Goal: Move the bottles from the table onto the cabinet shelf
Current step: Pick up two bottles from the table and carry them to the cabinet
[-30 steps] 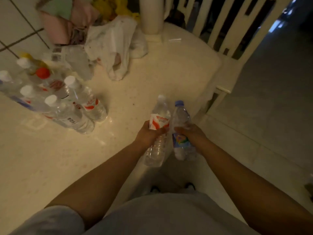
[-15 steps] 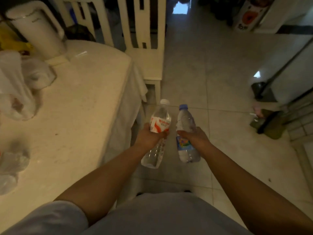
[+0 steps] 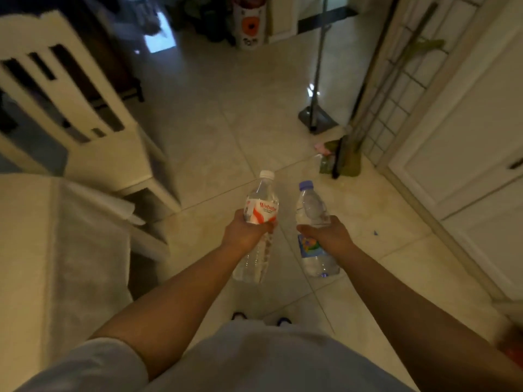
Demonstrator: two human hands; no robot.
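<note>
- Step in hand, as judged: two bottles are being carried clear of the table toward the cabinet shelf; no shelf is being shown in this view, so the target cannot be confirmed.
- Clear plastic bottle with white cap and red-and-white label (image 3: 261,210) is being gripped around its middle by the left hand (image 3: 245,232), fingers curled round the label zone.
- Clear plastic bottle with blue cap and colourful label (image 3: 311,210) is being gripped mid-body by the right hand (image 3: 328,234), fingers wrapped round it.
- Both bottles are being held nearly upright, caps tilted forward, side by side and apart, above the beige tiled floor (image 3: 226,123).
- Cloth-covered table edge (image 3: 56,236) is lying at the left, near the left arm.
- Advice: grips should be kept firm but not crushing, since thin plastic is likely being flexed; bottles should be kept upright.
- White slatted chair (image 3: 85,108) and grey dustpan (image 3: 317,120) should be steered round.
</note>
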